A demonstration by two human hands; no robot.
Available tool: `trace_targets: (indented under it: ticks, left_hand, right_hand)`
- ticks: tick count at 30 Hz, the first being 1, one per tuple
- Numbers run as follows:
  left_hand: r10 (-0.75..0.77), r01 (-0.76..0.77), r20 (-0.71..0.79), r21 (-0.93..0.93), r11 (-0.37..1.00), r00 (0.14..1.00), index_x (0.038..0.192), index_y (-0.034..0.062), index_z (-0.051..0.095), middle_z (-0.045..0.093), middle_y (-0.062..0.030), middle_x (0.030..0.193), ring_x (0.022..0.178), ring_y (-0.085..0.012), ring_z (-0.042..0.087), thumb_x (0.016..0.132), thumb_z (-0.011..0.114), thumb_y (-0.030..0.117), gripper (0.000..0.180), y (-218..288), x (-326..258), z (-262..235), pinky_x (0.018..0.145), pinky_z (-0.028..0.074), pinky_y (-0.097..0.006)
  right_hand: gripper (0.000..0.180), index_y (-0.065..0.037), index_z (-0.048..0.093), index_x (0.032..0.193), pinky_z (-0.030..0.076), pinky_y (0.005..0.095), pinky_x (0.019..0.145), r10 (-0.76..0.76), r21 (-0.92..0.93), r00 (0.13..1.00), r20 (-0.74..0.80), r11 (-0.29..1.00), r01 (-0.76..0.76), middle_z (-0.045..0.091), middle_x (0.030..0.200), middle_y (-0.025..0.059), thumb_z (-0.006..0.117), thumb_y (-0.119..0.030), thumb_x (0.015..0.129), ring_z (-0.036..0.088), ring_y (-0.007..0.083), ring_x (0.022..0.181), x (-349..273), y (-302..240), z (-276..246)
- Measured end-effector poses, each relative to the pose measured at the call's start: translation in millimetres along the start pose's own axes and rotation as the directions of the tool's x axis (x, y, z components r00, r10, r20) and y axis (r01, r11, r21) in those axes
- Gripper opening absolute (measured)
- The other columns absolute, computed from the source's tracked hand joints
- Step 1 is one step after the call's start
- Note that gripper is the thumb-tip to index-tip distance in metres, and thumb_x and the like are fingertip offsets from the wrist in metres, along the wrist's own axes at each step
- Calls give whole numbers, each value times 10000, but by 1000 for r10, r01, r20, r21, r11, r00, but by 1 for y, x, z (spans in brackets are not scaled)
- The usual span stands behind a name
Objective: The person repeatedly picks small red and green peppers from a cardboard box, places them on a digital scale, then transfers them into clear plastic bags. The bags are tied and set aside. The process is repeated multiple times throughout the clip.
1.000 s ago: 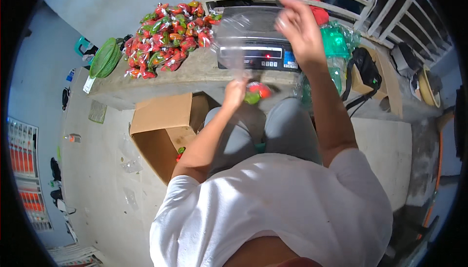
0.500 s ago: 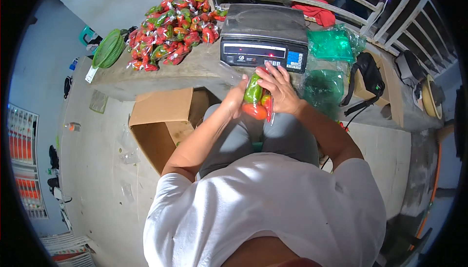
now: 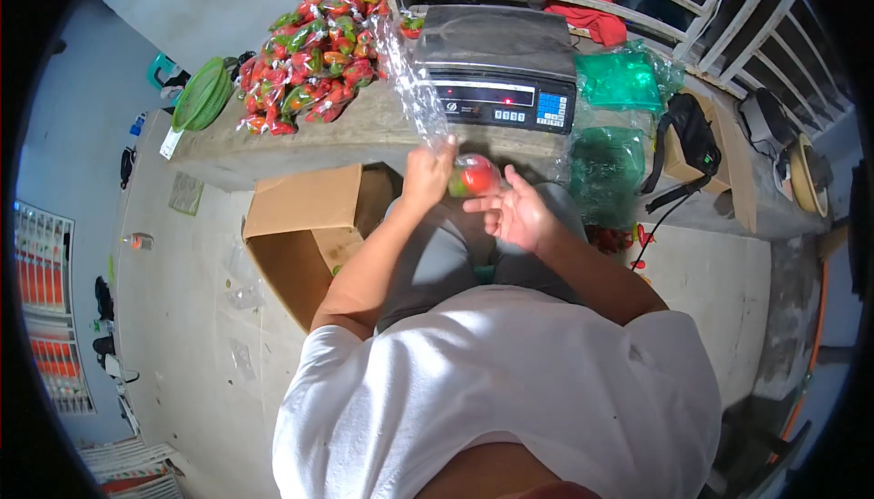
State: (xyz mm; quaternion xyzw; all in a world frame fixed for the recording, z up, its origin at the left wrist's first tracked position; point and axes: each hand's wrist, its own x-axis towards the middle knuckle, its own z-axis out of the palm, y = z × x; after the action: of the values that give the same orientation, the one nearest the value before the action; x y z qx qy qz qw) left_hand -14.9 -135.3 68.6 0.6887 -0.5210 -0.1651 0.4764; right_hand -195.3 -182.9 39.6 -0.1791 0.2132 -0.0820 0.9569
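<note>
My left hand (image 3: 428, 177) is closed round the gathered neck of a clear plastic bag of peppers (image 3: 477, 175). Red and green show through the film, and the loose end of the bag stretches up from my fist toward the scale. My right hand (image 3: 521, 213) is just beside the bag's bottom, fingers spread and palm turned up. Whether its fingertips touch the film is hard to make out. Beyond both hands a digital scale (image 3: 496, 39) stands on the concrete ledge (image 3: 300, 148). To its left lies a heap of bagged red and green peppers (image 3: 314, 71).
A green plastic basket (image 3: 202, 96) leans at the ledge's left end. Green plastic bags (image 3: 619, 80) and a black bag (image 3: 687, 148) lie right of the scale. Below the ledge sits an open cardboard box (image 3: 300, 208). Loose red peppers (image 3: 612, 239) are on the floor right of my legs.
The bag has turned so its loose end now points up over the scale's left side. My left hand has closed on its neck; my right hand has come off it, moving down and opening.
</note>
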Motion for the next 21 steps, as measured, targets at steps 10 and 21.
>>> trace_targets:
  ticks: [10, 21]
  left_hand:
    - [-503, 802, 645, -323, 503, 575, 1081, 14, 503, 590, -111, 943, 811, -220, 611, 904, 393, 297, 352, -5, 5, -2, 674, 514, -379]
    - [48, -48, -6, -82, 995, 999, 824, -4, 583, 577, -134, 687, 636, -207, 568, 893, 403, 291, 353, -2, -10, 25, 576, 423, -364]
  right_hand:
    - [702, -332, 411, 1251, 212, 544, 975, -282, -415, 625, 728, -907, 74, 228, 1399, 68, 648, -113, 628, 239, 338, 1254, -6, -47, 23]
    - [834, -10, 582, 915, 463, 387, 600, 139, 207, 954, 265, 958, -197, 610, 847, 145, 270, -759, 720, 540, 219, 564, 1, 17, -6]
